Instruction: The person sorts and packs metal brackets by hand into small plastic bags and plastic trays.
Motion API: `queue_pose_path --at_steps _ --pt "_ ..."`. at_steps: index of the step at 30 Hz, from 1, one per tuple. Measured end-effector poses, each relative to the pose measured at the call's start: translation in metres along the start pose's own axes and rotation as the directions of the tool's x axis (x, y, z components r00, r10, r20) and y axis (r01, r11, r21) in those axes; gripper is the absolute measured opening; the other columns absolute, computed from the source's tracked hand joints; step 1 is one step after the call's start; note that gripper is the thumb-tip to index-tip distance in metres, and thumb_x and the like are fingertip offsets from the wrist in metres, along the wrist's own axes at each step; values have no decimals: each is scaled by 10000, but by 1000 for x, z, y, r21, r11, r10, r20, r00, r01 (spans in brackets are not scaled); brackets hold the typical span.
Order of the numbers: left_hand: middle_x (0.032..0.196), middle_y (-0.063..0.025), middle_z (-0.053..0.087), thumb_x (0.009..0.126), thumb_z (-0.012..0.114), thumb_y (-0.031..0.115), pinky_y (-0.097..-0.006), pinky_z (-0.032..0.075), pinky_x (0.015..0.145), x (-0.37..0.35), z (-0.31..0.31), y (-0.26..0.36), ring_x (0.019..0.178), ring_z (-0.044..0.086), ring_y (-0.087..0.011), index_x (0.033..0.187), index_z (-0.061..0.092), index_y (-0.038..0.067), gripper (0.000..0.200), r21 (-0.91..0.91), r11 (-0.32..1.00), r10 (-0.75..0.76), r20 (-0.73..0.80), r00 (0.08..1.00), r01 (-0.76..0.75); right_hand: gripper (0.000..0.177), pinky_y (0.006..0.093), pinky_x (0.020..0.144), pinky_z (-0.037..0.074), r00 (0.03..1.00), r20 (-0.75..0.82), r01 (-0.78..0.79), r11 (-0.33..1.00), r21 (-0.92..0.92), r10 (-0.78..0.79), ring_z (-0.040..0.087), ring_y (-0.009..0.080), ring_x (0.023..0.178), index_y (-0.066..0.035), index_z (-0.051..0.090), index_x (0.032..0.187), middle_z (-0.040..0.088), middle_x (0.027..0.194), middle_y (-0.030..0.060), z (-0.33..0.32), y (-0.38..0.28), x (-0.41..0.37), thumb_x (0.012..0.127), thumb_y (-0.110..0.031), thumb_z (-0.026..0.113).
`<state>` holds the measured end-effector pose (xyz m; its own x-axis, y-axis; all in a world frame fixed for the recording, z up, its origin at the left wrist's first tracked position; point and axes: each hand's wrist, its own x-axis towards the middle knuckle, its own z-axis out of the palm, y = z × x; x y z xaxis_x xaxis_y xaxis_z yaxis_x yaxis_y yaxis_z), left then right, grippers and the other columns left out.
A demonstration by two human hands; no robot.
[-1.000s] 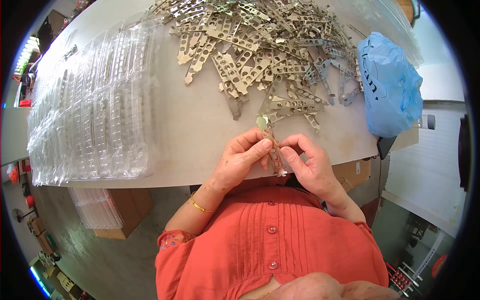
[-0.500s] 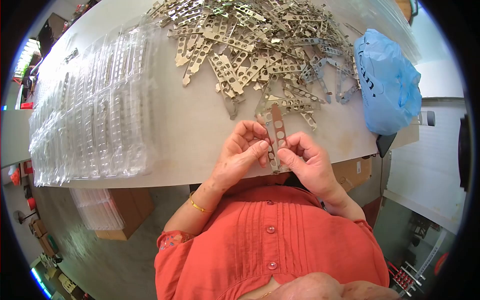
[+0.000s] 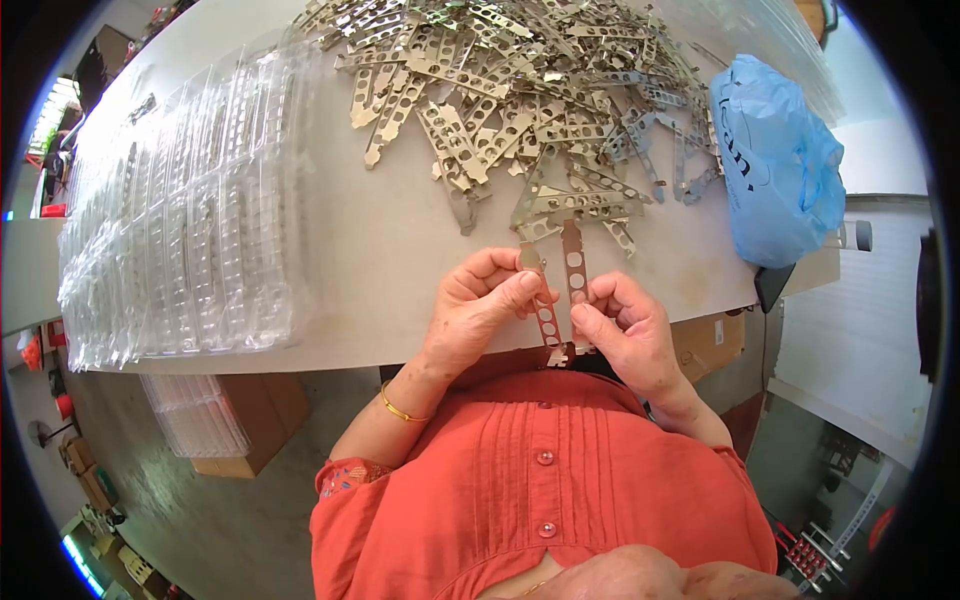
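My left hand (image 3: 482,305) pinches a flat perforated metal strip (image 3: 546,322) between thumb and fingers, near the strip's upper part. In my right hand (image 3: 628,325) is a second perforated metal strip (image 3: 574,258), gripped along its side with its far end pointing at the pile. The two strips stand side by side, a narrow gap between them at the top, and their lower ends come close together near the table's front edge. Just beyond my hands lies a large pile of similar metal strips (image 3: 490,75), each with a row of round holes.
Stacked clear plastic trays (image 3: 190,220) cover the left of the table (image 3: 370,290). A blue plastic bag (image 3: 780,165) sits at the right, with a dark flat object (image 3: 772,288) beneath its near edge. Below the table stand cardboard boxes (image 3: 265,415) at left and right.
The two strips have moved apart at their upper ends; before, they were closer together. My right hand has shifted slightly right and down, and both hands keep their grip.
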<state>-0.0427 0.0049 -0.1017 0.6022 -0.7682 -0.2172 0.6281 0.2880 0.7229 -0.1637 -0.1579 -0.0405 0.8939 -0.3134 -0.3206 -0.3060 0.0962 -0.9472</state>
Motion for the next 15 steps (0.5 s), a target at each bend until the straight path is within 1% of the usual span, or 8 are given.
queue_pose_path --at_steps 1,3,5,7,10,15 --pt "975 -92 730 988 642 114 -250 529 698 0 0 0 834 688 -129 1145 626 34 177 -10 1000 26 -7 1000 -27 54 221 652 490 1000 5 -2 1000 -1 2 582 44 736 -24 600 980 633 817 -9 1 -2 -1 952 -49 640" --pt "974 -94 731 990 641 118 -248 528 697 0 -3 -3 853 695 -133 1141 628 36 172 -23 999 34 -9 999 -34 48 218 639 487 999 31 -32 999 -21 33 577 41 704 -23 596 965 625 783 -15 2 -9 -3 948 -42 636" --pt "973 -95 732 992 639 123 -246 527 696 2 -4 -4 871 701 -137 1136 629 38 167 -37 999 39 -5 999 -40 45 216 637 483 999 32 -20 999 -27 20 573 37 693 -24 594 955 623 769 -16 5 -7 -4 946 -40 635" --pt "924 -65 711 987 655 133 -245 518 702 2 -3 -1 761 620 -94 1125 620 35 172 -44 999 -12 -25 1000 11 44 214 634 479 999 34 -7 999 -33 9 570 34 683 -24 592 946 621 755 -16 7 -6 -4 945 -38 634" --pt "933 -65 711 988 656 142 -243 516 704 0 -2 3 756 608 -90 1124 622 26 182 -61 997 -39 -19 999 38 50 213 631 471 998 56 -6 999 -54 9 565 30 671 -27 592 940 621 741 -17 7 -5 -4 940 -42 640" --pt "926 -53 704 989 656 149 -241 513 701 0 -1 5 752 602 -87 1104 634 21 173 -88 995 -34 -2 999 34 58 213 632 468 998 54 -14 998 -58 17 569 29 684 -24 594 947 631 758 -15 8 -4 -4 933 -43 646"
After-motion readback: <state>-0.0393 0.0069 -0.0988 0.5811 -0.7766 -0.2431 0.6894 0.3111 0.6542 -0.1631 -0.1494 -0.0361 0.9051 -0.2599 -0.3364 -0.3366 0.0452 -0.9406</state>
